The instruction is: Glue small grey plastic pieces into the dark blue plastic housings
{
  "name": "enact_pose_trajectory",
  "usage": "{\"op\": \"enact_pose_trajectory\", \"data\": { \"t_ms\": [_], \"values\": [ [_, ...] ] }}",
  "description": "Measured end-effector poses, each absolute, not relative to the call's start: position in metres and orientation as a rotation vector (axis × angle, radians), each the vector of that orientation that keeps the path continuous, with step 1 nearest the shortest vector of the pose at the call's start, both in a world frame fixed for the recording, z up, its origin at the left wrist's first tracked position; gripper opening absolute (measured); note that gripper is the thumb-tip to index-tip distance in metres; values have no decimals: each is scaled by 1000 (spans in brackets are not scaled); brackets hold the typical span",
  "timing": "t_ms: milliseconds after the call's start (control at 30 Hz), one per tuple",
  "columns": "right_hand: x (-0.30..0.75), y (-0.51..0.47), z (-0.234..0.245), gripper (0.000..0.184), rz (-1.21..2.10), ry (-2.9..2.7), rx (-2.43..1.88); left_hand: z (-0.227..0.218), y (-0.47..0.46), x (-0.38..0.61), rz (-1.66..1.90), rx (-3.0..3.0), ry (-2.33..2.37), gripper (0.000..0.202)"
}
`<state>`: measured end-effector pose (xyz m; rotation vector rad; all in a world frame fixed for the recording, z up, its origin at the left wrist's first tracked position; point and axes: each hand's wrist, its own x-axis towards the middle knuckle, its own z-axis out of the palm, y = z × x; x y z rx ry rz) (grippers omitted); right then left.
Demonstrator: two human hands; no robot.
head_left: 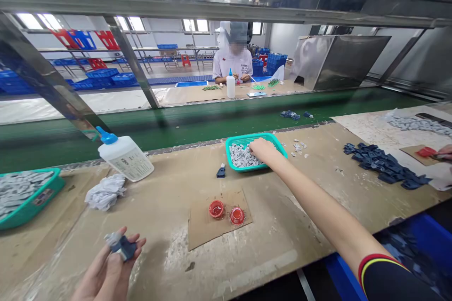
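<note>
My left hand (113, 268), palm up at the lower left, grips a small dark blue plastic part (124, 247) with a grey-white piece at its end. My right hand (264, 151) reaches into a green basket (231, 165) of small grey-white plastic pieces (242, 156). Its fingers are bent together among the pieces; what they hold, if anything, is hidden. Just left of this basket lies another dark blue part (221, 171) with a pale tip. Nearer me, two small red cups (216, 209) with a shiny wet look sit on a cardboard piece (201, 233).
At left stand a white bottle (127, 159) with a blue nozzle, a crumpled white cloth (105, 192) and another green basket (45, 194). Dark blue parts (384, 162) are piled right. Behind the table runs a green belt (190, 121). A person (233, 63) sits opposite; another's hand (444, 151) shows right.
</note>
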<state>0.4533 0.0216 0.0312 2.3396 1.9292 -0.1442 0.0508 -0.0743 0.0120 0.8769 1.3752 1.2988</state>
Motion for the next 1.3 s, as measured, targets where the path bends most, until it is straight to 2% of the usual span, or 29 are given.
{"op": "enact_pose_trajectory", "data": {
  "t_ms": [400,500,667,767,867,933,1000,1067,1167,1233,1300],
  "values": [
    [444,18,26,31,-76,1782,2689,12,-79,54,1174,824,1394,61],
    [447,0,33,26,-18,1837,2840,5,-76,47,1198,929,1473,57],
    [435,-49,34,33,-148,1982,3025,-3,-64,42,1212,1160,1586,45],
    [423,-84,15,32,-473,2124,3005,-11,-53,38,1206,1292,1654,39],
    [414,-115,-8,32,-1238,2101,3092,-22,-39,26,1141,1506,1729,38],
    [408,-132,-18,32,-1782,1873,3158,-25,-30,16,972,1732,1852,38],
    [401,-144,-22,36,-2079,1606,3218,-22,-21,10,718,1977,1992,36],
    [393,-153,-22,40,-2238,1402,3276,-13,-11,14,553,2226,2052,38],
    [377,-159,-22,40,-2374,1242,3316,5,7,41,650,2535,1978,43],
    [367,-160,-23,39,-2442,1206,3319,18,21,74,735,2573,1810,43],
    [358,-159,-24,37,-2475,1221,3328,26,35,115,639,2484,1558,42]
  ]
}}
